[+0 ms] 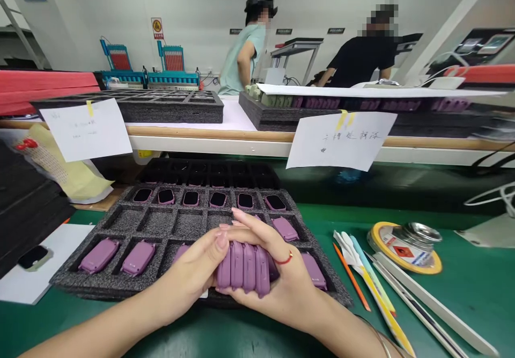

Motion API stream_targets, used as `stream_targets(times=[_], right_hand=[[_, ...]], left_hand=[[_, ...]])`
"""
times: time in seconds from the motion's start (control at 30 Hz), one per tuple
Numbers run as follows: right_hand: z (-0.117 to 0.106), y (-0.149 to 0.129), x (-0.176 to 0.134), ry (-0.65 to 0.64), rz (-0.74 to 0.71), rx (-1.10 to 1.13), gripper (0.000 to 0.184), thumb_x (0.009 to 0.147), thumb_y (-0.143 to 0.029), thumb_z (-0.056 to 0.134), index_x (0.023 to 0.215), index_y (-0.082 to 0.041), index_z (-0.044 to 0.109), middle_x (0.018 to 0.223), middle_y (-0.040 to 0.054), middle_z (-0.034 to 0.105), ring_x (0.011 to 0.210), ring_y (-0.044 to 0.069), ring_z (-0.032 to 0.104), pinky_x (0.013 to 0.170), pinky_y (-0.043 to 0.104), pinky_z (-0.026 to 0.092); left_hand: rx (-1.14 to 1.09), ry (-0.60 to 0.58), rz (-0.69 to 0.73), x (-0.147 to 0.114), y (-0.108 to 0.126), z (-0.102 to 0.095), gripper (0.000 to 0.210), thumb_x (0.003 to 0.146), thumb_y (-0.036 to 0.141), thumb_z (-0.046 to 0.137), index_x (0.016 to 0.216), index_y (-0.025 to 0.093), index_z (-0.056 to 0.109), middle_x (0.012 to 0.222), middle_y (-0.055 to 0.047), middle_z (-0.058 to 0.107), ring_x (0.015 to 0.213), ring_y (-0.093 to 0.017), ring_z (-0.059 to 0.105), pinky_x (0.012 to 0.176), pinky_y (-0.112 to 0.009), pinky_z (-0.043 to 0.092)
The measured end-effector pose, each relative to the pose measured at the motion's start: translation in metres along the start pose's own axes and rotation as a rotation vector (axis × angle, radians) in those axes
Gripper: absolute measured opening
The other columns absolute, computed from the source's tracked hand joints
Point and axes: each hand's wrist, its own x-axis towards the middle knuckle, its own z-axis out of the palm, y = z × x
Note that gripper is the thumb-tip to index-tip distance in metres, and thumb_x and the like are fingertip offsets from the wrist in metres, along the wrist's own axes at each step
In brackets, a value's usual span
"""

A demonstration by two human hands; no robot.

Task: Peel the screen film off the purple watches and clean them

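A row of several purple watch cases (243,269), standing on edge side by side, is clasped between my two hands. My right hand (277,261), with a red string bracelet on its wrist, wraps round the row from the right and below. From the left, my left hand (201,264) closes against it, thumb near the top; its other fingers are partly hidden. Beneath them lies a black foam tray (161,221) with compartments. Its front row holds purple cases such as this one (139,257); dark-screened watch faces (191,198) sit further back.
At right lie a yellow tape roll (374,240), a metal-capped can (421,233), an orange stick (352,277) and several pens. A green watch case (36,258) rests on white paper at left. A shelf (209,142) with more trays crosses behind; two people are beyond.
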Motion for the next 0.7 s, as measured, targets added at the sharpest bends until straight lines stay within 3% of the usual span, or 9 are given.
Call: stream_targets(times=[0.2, 0.37, 0.5, 0.7], right_hand=[[0.0017, 0.0005, 0.0011, 0.038, -0.030, 0.018, 0.097, 0.077, -0.008, 0.078, 0.157, -0.028, 0.028, 0.126, 0.0049, 0.070, 0.119, 0.021, 0.067, 0.111, 0.038, 0.052], [0.0003, 0.0034, 0.0001, 0.006, 0.008, 0.050, 0.092, 0.082, -0.015, 0.077, 0.158, -0.027, 0.026, 0.126, 0.0053, 0.071, 0.121, 0.021, 0.066, 0.112, 0.038, 0.051], [-0.0005, 0.0065, -0.0025, 0.009, 0.042, 0.078, 0.094, 0.081, -0.029, 0.081, 0.158, -0.029, 0.026, 0.131, 0.0062, 0.069, 0.126, 0.024, 0.064, 0.118, 0.043, 0.044], [0.0012, 0.0075, -0.0024, 0.022, 0.039, 0.077, 0.092, 0.082, -0.033, 0.080, 0.157, -0.028, 0.026, 0.130, 0.0068, 0.070, 0.124, 0.025, 0.065, 0.118, 0.046, 0.043]], left_hand=[[0.100, -0.038, 0.032, 0.0000, 0.0009, -0.0037, 0.054, 0.079, 0.061, 0.075, 0.114, 0.022, 0.064, 0.093, -0.001, 0.068, 0.091, -0.018, 0.066, 0.078, -0.028, 0.052], [0.188, -0.109, 0.028, -0.0028, 0.0038, -0.0037, 0.051, 0.078, 0.032, 0.084, 0.120, 0.022, 0.059, 0.118, -0.005, 0.070, 0.117, -0.024, 0.064, 0.101, -0.037, 0.050], [0.175, -0.123, 0.045, -0.0035, 0.0034, -0.0006, 0.059, 0.072, 0.018, 0.088, 0.121, 0.024, 0.056, 0.125, -0.006, 0.070, 0.120, -0.024, 0.065, 0.101, -0.039, 0.051], [0.194, -0.106, 0.043, -0.0025, 0.0011, -0.0010, 0.058, 0.070, 0.020, 0.089, 0.119, 0.024, 0.059, 0.121, -0.004, 0.073, 0.116, -0.024, 0.067, 0.098, -0.038, 0.054]])
